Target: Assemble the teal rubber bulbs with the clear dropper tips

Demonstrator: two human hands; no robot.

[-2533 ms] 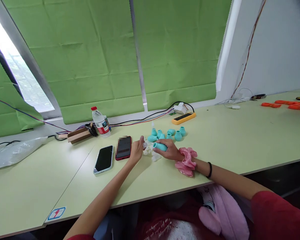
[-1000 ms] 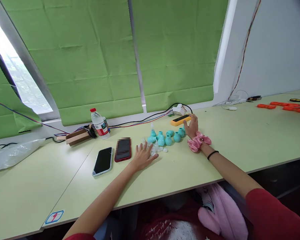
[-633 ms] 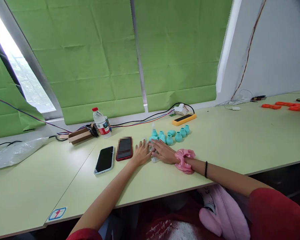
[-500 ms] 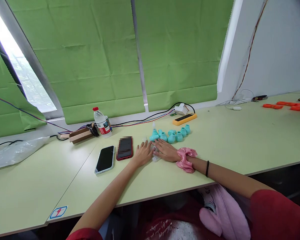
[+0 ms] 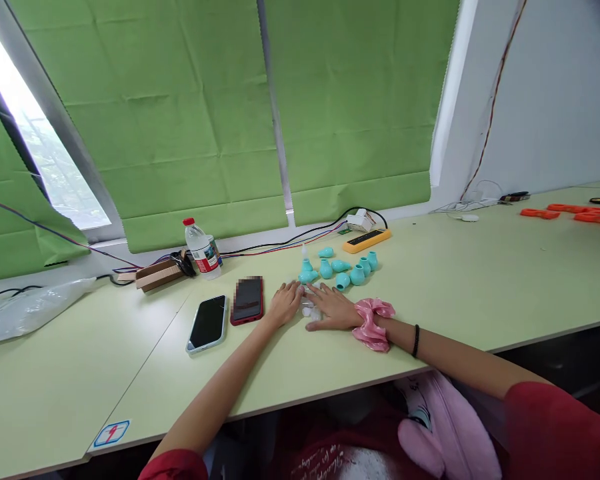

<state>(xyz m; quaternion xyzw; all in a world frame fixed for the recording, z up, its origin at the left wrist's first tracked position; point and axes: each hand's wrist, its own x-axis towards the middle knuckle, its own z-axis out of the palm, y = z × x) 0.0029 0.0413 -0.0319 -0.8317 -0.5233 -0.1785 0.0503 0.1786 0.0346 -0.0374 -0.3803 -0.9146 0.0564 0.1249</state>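
My left hand point(image 5: 285, 303) rests palm down on the table, its fingers stretched forward beside a small group of clear and whitish plastic pieces point(image 5: 311, 311). From the other side my right hand point(image 5: 334, 309) lies flat with fingers spread, partly covering those pieces, and its thumb points left below them. Just beyond the fingertips are several turquoise bulb-shaped pieces with open necks point(image 5: 357, 275), some upright and some on their sides. One turquoise piece point(image 5: 307, 267) at the left has a pale, translucent tip point(image 5: 304, 251) above it. A further bulb point(image 5: 325, 253) lies farther back.
Left of my hands lie a red-cased phone point(image 5: 247, 300) and a light-cased phone point(image 5: 207, 324). Behind stand a water bottle point(image 5: 202, 250), an open cardboard box point(image 5: 159, 275) and a yellow-and-black power strip point(image 5: 367, 241), with cables along the wall. Orange objects point(image 5: 540, 213) lie far right.
The turquoise pieces have shifted apart, and one now shows farther back. My right thumb has swung outward, away from my left hand, baring more of the clear pieces.
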